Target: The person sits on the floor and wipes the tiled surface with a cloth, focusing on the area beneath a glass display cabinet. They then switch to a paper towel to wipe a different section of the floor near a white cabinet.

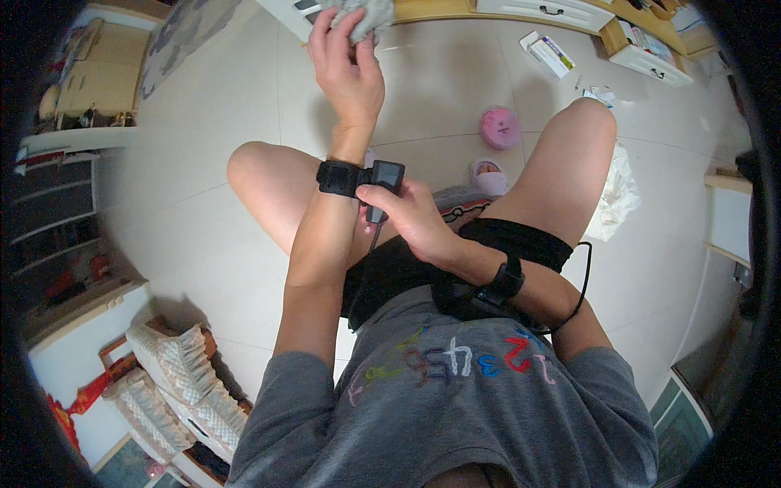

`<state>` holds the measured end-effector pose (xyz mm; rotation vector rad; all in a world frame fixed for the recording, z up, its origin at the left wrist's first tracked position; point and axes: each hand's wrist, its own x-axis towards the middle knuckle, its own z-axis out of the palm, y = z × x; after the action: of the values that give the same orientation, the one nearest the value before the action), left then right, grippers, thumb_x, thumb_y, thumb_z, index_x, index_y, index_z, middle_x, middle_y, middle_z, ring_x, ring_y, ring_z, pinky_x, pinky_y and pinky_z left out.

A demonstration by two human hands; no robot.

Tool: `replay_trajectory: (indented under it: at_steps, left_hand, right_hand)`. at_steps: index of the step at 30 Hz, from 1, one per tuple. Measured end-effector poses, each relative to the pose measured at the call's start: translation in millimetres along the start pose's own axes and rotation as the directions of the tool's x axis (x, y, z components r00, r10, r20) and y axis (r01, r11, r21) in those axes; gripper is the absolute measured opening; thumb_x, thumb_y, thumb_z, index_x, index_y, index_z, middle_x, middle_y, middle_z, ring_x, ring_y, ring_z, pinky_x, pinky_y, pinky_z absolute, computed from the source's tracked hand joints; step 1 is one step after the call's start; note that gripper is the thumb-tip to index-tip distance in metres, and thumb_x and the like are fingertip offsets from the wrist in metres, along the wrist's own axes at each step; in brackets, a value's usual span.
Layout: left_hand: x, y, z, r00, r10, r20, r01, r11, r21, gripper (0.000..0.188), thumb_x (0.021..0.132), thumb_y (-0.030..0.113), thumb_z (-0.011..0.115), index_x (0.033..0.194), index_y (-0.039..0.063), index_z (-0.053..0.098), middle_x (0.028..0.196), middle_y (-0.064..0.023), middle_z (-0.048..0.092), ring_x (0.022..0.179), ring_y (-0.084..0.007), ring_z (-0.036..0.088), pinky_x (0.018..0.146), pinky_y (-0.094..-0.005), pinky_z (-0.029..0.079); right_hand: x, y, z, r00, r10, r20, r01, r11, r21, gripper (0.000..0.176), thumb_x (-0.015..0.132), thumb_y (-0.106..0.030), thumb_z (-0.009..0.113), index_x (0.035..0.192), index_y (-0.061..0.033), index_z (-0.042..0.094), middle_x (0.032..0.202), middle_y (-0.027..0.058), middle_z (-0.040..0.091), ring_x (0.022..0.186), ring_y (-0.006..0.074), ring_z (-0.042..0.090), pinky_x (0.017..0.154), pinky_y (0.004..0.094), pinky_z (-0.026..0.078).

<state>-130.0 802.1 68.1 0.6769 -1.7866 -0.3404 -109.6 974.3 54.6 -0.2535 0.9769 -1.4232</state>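
Note:
My left hand (351, 67) reaches far forward with its fingers on a crumpled grey cloth (373, 21). The cloth is partly cut off by the top of the view, close to a white cabinet front (290, 21). Around my left wrist runs a black strap (337, 177) carrying a small black device (388, 175). My right hand (418, 216) grips that device between thumb and fingers. A thin cable hangs from it towards my lap. My right wrist wears another black strap (507, 277).
A pink round container (500, 128) and an open carton (549, 56) stand on the tiled floor. An open drawer (650, 61) juts out at upper right. A white plastic bag (616, 195) lies beside my right knee. Quilted seat covers (165, 366) are at lower left.

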Motion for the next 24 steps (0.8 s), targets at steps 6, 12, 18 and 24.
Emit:
replay_trajectory:
  at_steps: [6,12,18,24]
  left_hand:
    - [12.0,3.5,-4.1,0.981,-0.191,-0.011,0.178,0.932,-0.316,0.03,0.087,0.006,0.061,0.117,0.006,0.057,0.121,-0.0125,0.056,0.109,-0.026,0.056,0.09,-0.0341,0.047]
    - [29.6,-18.8,-35.3,0.381,-0.694,0.611,0.793,-0.094,-0.602,0.029,0.093,0.008,0.053,0.122,0.005,0.05,0.115,-0.0077,0.059,0.099,-0.0192,0.06,0.087,-0.034,0.051]
    - [-10.5,-15.8,-34.0,0.02,-0.513,0.858,0.998,0.056,0.01,0.032,0.091,0.009,0.057,0.123,0.008,0.052,0.11,-0.0056,0.059,0.096,-0.0123,0.06,0.081,-0.0293,0.054]
    - [-25.0,-38.0,-45.4,-0.187,-0.194,0.963,0.979,-0.122,0.165,0.038,0.093,0.013,0.055,0.13,0.006,0.049,0.113,-0.005,0.059,0.102,-0.015,0.057,0.087,-0.0301,0.053]
  right_hand:
    - [11.1,14.2,-7.2,0.99,-0.103,0.099,0.121,0.974,-0.191,0.034,0.086,-0.034,0.065,0.086,-0.0003,0.064,0.071,0.0037,0.061,0.065,0.0125,0.058,0.06,0.0273,0.048]
    - [17.6,-21.1,-32.6,0.989,-0.105,0.108,0.116,0.988,-0.102,0.048,0.09,-0.045,0.056,0.114,-0.0035,0.058,0.105,0.0075,0.06,0.094,0.0142,0.057,0.072,0.0287,0.049]
    - [63.9,-56.9,-68.3,0.908,-0.382,-0.175,0.289,0.871,-0.398,0.077,0.084,-0.038,0.066,0.144,-0.0116,0.027,0.14,0.015,0.031,0.123,0.0226,0.042,0.09,0.0385,0.044]
    - [104.5,-46.8,-84.1,0.992,0.009,-0.125,0.004,0.995,0.1,0.072,0.079,-0.017,0.07,0.139,-0.0068,0.031,0.125,0.0163,0.048,0.099,0.0253,0.058,0.08,0.0385,0.052]
